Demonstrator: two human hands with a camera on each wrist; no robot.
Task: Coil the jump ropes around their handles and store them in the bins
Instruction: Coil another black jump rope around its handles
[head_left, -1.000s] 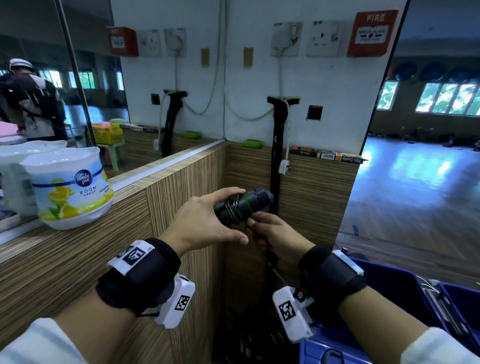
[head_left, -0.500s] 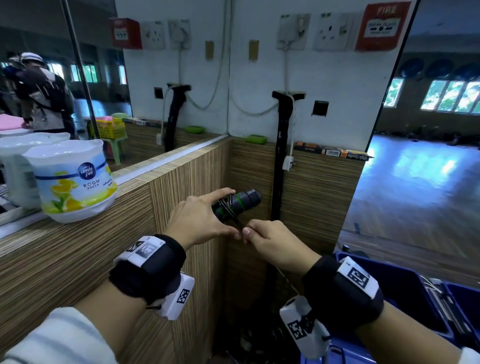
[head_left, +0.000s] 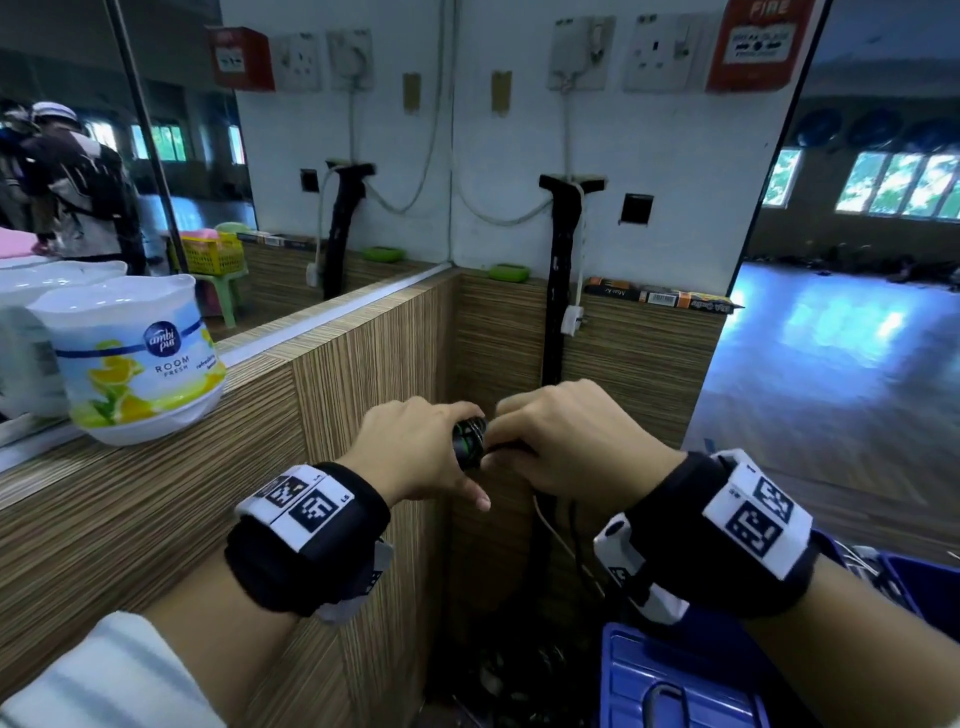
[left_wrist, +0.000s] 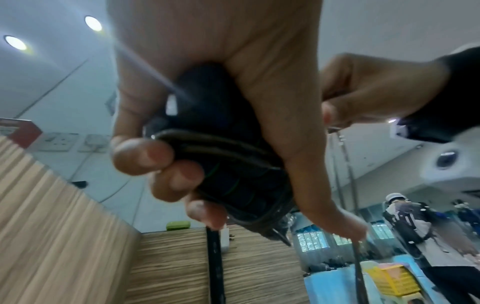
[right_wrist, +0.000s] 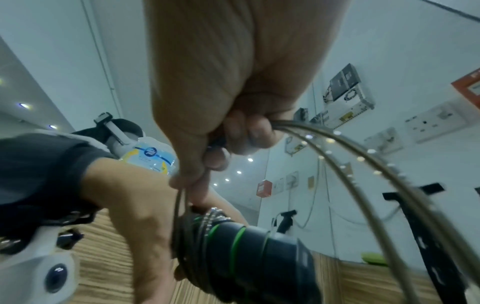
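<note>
Wood-grain worktop (head_left: 156, 499) runs along the left w/ an air freshener tub (head_left: 135, 364) on it. Blue bins (head_left: 675, 675) sit low right, below the right forearm; at least one more bin at the far right edge w/ what looks like metal-ish items in it, can't tell if those are ropes.

Both hands meet mid-frame, above the floor gap by the worktop corner. Left hand (head_left: 421, 447), its grip wrapped round the black handles (right_wrist: 249, 251) w/ green rings, fingers curled under, thumb over the top. Right hand (head_left: 571, 436), grip pinching the thin rope (right_wrist: 363, 164) btwn thumb and fingers, close beside the handles.

Progress, judged: this rope is partly coiled. Several turns already lie tight round the handles near the left hand. A loose doubled length arcs away from the right hand, and more hangs down toward the floor, so winding isn't finished. Left to do: wrap the slack, secure the end, drop the bundle in a bin. How many ropes remain, can't tell.
</note>
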